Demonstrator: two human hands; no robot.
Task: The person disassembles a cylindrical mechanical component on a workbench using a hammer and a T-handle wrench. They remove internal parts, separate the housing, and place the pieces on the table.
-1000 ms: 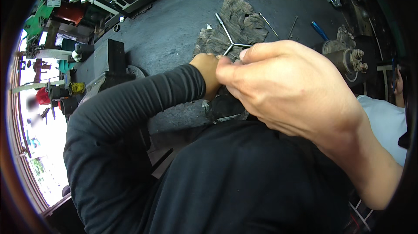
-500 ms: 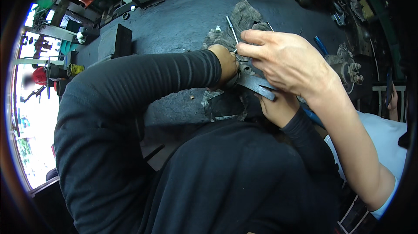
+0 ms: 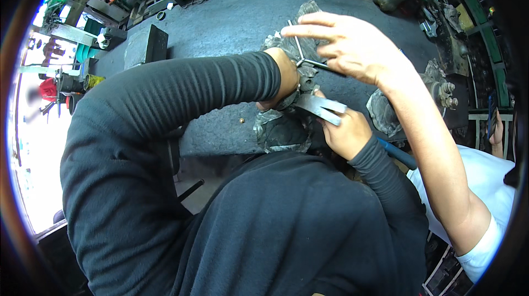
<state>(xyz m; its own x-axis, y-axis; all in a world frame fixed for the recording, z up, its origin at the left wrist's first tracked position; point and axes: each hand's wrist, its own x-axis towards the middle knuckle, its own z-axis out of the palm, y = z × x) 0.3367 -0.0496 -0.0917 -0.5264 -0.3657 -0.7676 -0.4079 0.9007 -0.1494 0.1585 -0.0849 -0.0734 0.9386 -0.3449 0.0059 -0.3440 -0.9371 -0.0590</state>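
Note:
My right hand (image 3: pixel 350 135) is closed around a claw hammer, its forked steel head (image 3: pixel 320 107) pointing left and its blue handle (image 3: pixel 398 153) running under my forearm. Just left of the hammer head, my left hand (image 3: pixel 284 80) rests by a greyish metal part with a round hole (image 3: pixel 306 83); its fingers are mostly hidden. A Y-shaped three-arm wrench (image 3: pixel 300 53) stands over that part, its hub close to my left hand. From the right, another person's hand (image 3: pixel 347 45) reaches over the wrench, index finger stretched across one arm.
A crumpled grey rag (image 3: pixel 310 7) lies behind the wrench on the dark workbench (image 3: pixel 220 26). At left stands a dark metal block (image 3: pixel 146 45). A motor-like part with terminals (image 3: pixel 445 93) sits at right, and a small brass-coloured piece (image 3: pixel 242 121) lies near the front edge.
The other person's hand has lifted and shifted up and left, the wrench has turned, and more of my right hand and the hammer now shows.

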